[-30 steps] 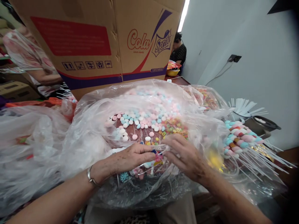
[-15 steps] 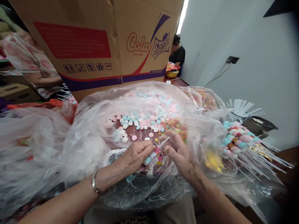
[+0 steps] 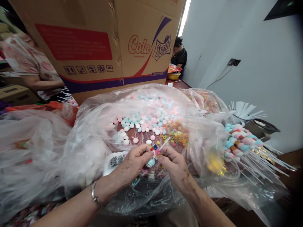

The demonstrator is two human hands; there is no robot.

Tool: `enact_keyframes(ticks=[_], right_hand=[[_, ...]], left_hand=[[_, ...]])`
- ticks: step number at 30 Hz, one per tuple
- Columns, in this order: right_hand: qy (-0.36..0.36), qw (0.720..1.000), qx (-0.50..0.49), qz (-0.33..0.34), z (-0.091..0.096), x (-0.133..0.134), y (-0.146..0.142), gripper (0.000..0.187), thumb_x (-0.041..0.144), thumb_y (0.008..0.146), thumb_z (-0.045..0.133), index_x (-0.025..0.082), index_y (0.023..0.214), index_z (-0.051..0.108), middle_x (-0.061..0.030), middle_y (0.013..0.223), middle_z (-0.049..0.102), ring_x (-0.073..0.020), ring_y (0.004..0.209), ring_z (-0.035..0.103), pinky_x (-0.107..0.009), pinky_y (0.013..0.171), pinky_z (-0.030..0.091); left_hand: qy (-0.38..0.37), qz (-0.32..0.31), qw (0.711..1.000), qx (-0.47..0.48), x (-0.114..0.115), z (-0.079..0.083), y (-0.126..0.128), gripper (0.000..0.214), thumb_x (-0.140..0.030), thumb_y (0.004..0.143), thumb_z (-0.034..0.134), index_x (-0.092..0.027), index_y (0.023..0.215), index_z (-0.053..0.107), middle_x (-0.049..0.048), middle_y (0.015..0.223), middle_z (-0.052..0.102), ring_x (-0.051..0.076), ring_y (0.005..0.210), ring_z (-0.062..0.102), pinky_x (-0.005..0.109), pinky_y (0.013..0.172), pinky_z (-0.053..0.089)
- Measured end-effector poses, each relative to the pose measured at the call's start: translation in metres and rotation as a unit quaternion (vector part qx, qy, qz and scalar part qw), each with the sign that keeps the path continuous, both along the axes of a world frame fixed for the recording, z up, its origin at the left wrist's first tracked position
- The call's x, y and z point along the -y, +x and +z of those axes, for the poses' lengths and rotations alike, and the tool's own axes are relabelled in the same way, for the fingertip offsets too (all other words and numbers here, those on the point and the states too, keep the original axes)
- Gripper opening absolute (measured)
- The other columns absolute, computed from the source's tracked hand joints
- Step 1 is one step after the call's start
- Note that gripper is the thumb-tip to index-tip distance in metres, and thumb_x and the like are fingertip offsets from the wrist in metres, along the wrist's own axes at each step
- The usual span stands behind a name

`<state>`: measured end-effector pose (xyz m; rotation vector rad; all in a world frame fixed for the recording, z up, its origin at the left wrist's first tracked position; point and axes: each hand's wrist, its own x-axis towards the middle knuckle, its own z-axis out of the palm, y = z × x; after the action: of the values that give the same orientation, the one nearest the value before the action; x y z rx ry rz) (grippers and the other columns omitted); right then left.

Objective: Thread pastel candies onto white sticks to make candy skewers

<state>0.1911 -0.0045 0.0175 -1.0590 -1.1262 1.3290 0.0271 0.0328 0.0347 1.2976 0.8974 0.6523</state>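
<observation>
My left hand (image 3: 139, 160) pinches a small colourful wrapper (image 3: 155, 151), printed in pink, blue and yellow. On its other side my right hand (image 3: 171, 159) has thumb and fingers closed at the same wrapper. A thin white stick (image 3: 165, 143) juts up and to the right from between the hands. Below the fingers a pale blue marshmallow (image 3: 151, 162) shows; whether it is on the stick I cannot tell. Just beyond the hands lie loose pink, white and blue marshmallows (image 3: 142, 126) and small fruit-coloured rings (image 3: 176, 134), on clear plastic.
A large cardboard box (image 3: 94, 44) stands behind the plastic bag (image 3: 90, 135). At the right are skewered marshmallows (image 3: 243, 142) on white sticks, more sticks (image 3: 245, 110) and a dark jug (image 3: 262, 127). Two people (image 3: 35, 66) sit farther back.
My right hand has come in from the right, its spread fingers now closed at the wrapper. My left hand has shifted slightly left and down, and the wrapper now stands more upright.
</observation>
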Motion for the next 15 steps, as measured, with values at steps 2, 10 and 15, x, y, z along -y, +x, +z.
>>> enact_keyframes(ticks=[2, 10, 15], right_hand=[[-0.005, 1.000, 0.020, 0.015, 0.001, -0.001, 0.000, 0.021, 0.038, 0.083, 0.069, 0.019, 0.090, 0.062, 0.0012, 0.081, 0.065, -0.0144, 0.073, 0.058, -0.025, 0.067, 0.046], [0.031, 0.995, 0.098, -0.021, -0.013, -0.001, 0.005, 0.018, 0.036, 0.089, 0.063, 0.019, 0.086, 0.066, 0.0022, 0.073, 0.062, -0.0126, 0.066, 0.053, -0.025, 0.064, 0.043], [0.021, 0.999, 0.010, 0.030, -0.010, -0.001, 0.003, 0.019, 0.030, 0.082, 0.069, 0.022, 0.099, 0.062, 0.0019, 0.081, 0.065, -0.0139, 0.071, 0.059, -0.025, 0.066, 0.048]], left_hand=[[0.000, 0.020, 1.000, -0.002, 0.001, -0.002, 0.001, 0.030, -0.044, 0.091, 0.061, -0.020, 0.075, 0.053, -0.0058, 0.066, 0.052, 0.011, 0.057, 0.048, 0.020, 0.050, 0.038], [-0.068, 0.045, 0.995, 0.053, 0.004, 0.000, 0.004, 0.030, -0.046, 0.083, 0.067, -0.019, 0.075, 0.057, -0.0052, 0.065, 0.055, 0.009, 0.055, 0.050, 0.019, 0.050, 0.039], [-0.157, -0.023, 0.985, 0.065, -0.001, 0.004, 0.002, 0.023, -0.036, 0.070, 0.073, -0.016, 0.071, 0.062, -0.0014, 0.056, 0.063, 0.011, 0.045, 0.057, 0.020, 0.043, 0.042]])
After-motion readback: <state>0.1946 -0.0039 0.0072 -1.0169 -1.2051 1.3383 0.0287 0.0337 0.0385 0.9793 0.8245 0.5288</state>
